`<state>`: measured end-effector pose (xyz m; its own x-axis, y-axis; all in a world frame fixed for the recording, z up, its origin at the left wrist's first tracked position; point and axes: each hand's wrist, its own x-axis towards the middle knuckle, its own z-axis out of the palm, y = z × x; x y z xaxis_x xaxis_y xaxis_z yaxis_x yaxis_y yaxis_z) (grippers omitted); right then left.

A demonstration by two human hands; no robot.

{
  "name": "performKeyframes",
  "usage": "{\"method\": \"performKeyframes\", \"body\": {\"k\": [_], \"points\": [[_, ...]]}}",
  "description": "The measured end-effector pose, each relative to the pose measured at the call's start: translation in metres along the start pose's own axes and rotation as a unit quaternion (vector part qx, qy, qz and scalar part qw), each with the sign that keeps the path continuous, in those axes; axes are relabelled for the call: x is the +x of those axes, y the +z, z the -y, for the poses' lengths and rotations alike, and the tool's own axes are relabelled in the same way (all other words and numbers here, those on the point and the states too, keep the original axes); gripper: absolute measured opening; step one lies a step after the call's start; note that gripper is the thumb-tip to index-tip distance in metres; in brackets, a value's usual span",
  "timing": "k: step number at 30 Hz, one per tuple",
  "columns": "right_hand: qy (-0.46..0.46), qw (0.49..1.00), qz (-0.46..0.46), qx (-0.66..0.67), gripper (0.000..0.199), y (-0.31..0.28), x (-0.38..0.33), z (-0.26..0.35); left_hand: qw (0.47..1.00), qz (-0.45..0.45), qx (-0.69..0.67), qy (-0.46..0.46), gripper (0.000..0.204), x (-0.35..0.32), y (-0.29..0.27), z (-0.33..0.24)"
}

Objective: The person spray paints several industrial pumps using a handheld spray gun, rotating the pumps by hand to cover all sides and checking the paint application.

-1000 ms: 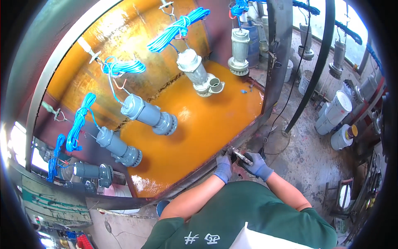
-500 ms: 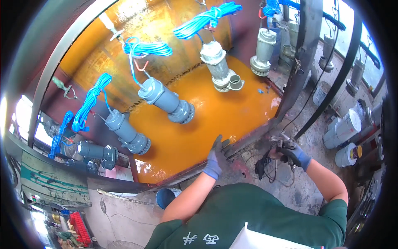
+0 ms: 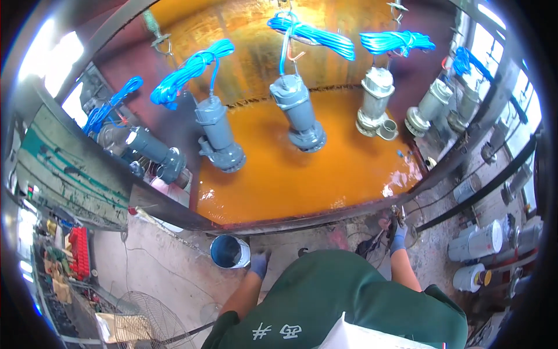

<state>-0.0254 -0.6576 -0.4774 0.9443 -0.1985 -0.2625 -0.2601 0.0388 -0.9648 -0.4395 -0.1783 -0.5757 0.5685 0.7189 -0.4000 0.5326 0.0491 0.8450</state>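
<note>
My right hand (image 3: 398,239), in a blue glove with dark fingers, is closed around a metal spray gun (image 3: 397,216) by the trough's front edge. The gun is small in view and partly hidden by the hand. My left hand (image 3: 259,265), gloved alike, hangs low beside a blue-lined bucket (image 3: 229,252). Its fingers seem loosely apart, with nothing seen in them. Ahead, grey submersible pumps (image 3: 297,113) (image 3: 220,135) hang above an orange-coated trough (image 3: 273,192), with coiled blue cables (image 3: 314,36) over them. A paler, unpainted-looking pump (image 3: 375,102) hangs to their right.
A dark frame bar (image 3: 500,187) slants across the right side. White buckets (image 3: 476,239) stand on the floor beyond it. A wire fan guard (image 3: 142,320) and a red crate (image 3: 79,253) are at the lower left. More pumps (image 3: 156,150) hang at the left.
The view has swung left, so the pumps appear farther right. My left hand has dropped from the trough's edge to beside the bucket. My right hand still holds the spray gun, arm now straighter.
</note>
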Motion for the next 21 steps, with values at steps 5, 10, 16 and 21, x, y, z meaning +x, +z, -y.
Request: {"method": "performKeyframes", "body": {"k": [5, 10, 16, 21], "points": [[-0.046, 0.997, 0.004, -0.056, 0.018, 0.002, 0.009, -0.032, 0.990, -0.030, 0.123, -0.067, 0.048, -0.120, -0.083, 0.095], [-0.022, 0.995, 0.055, 0.075, 0.004, 0.036, -0.020, -0.018, 0.903, 0.095, 0.337, -0.250, 0.056, -0.194, -0.140, 0.166], [-0.143, 0.979, 0.014, -0.142, 0.015, 0.054, -0.021, -0.020, 0.923, 0.120, 0.280, -0.234, 0.048, -0.201, -0.138, 0.125], [-0.070, 0.993, 0.041, -0.083, 0.018, 0.074, -0.022, -0.040, 0.947, 0.100, 0.270, -0.145, 0.043, -0.148, -0.126, 0.075]]}}
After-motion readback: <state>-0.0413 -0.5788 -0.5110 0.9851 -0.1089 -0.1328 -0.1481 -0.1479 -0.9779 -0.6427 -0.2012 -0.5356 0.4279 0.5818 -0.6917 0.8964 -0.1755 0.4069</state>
